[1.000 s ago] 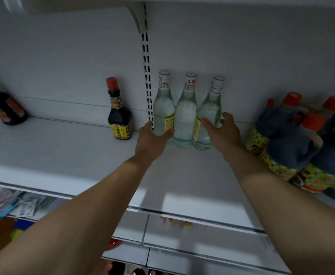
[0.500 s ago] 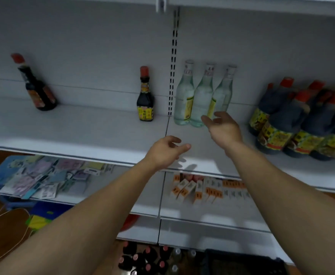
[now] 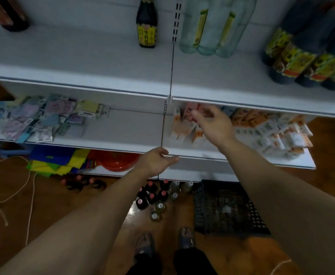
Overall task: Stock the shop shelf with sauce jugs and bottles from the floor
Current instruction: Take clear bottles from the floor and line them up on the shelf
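Three clear glass bottles (image 3: 210,30) stand together at the back of the white shelf (image 3: 103,62). A dark sauce bottle with a yellow label (image 3: 146,26) stands just left of them. Dark sauce jugs with yellow labels (image 3: 309,56) fill the shelf's right end. On the floor below stand several dark red-capped bottles (image 3: 152,195) and clear bottles (image 3: 158,209). My left hand (image 3: 156,159) hangs open and empty in front of the lower shelf edge. My right hand (image 3: 212,124) is open and empty, higher and to the right.
A black plastic crate (image 3: 226,207) sits on the wooden floor to the right of the floor bottles. The lower shelf (image 3: 127,133) holds packets on the left and small orange-and-white boxes on the right. A rope lies at left. My feet stand below the bottles.
Both hands let go of the clear bottles on the shelf and drew back and down. The view tipped from the shelf toward the floor.
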Tool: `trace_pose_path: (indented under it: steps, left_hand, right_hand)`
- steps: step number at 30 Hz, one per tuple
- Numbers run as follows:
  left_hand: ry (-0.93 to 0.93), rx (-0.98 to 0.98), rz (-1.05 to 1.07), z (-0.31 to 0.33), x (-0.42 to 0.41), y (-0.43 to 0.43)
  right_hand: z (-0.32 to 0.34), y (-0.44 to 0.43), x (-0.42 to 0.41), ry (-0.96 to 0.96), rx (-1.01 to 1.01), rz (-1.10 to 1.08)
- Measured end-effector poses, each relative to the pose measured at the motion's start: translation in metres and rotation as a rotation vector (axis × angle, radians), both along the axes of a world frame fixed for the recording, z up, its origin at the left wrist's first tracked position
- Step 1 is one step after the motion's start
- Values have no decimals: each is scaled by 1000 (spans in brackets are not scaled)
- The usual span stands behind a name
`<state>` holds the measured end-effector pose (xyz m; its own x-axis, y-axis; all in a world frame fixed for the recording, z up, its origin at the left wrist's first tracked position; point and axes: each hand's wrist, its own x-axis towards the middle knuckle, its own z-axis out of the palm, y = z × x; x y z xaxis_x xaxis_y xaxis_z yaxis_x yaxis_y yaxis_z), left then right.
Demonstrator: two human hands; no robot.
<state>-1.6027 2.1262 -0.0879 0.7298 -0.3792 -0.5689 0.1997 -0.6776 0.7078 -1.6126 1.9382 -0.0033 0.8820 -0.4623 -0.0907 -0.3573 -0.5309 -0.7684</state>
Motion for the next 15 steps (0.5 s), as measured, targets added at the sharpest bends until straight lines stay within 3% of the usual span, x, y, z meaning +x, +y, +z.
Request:
trace_pose_path:
  steps: [6, 15]
  left_hand:
    - [97, 122, 14, -89, -33, -3]
    - [262, 240, 32, -279, -78, -25]
  right_hand:
    - [-91, -8, -14, 182, 77, 24]
    - [-300, -36, -62, 468, 114, 62]
